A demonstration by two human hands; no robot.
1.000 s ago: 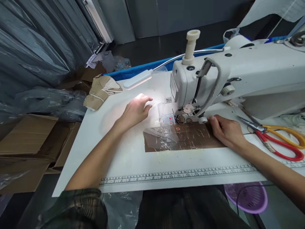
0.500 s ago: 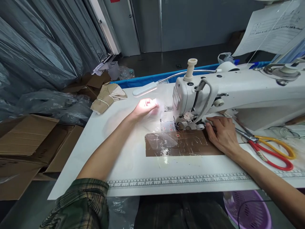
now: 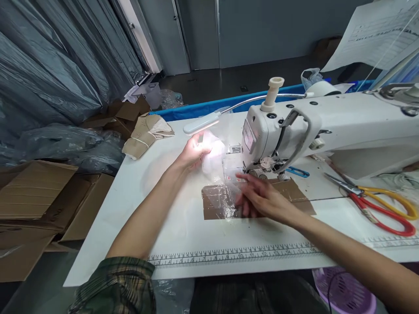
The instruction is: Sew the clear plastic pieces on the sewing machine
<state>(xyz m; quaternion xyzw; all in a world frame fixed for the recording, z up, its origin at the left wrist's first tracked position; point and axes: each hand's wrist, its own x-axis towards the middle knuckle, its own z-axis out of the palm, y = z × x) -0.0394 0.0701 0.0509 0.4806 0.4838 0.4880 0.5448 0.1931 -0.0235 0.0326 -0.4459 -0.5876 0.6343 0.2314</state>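
My left hand (image 3: 194, 151) is closed on a piece of thin, sheer white fabric (image 3: 212, 152), raised under the lamp beside the sewing machine (image 3: 262, 135). My right hand (image 3: 258, 196), slightly blurred, reaches in front of the needle area with its fingers apart. Its index finger points toward the presser foot, while the lower fingers hang over a brown cardboard piece (image 3: 291, 192) covered with shiny clear tape. Whether those fingertips touch the sheer fabric, I cannot tell. Blue thread snips (image 3: 297, 172) lie behind the right hand, by the machine.
Scissors (image 3: 382, 205) with red and yellow handles lie on the right. A lamp (image 3: 201, 124) on a bendable neck hangs above the left hand. A tied bundle (image 3: 147, 135) sits at the table's left edge. A ruler strip (image 3: 229, 257) runs along the front.
My right hand has left the spot by the thread snips and moved left to the needle area, uncovering the snips. My left hand has lifted and turned, so more of the sheer fabric shows.
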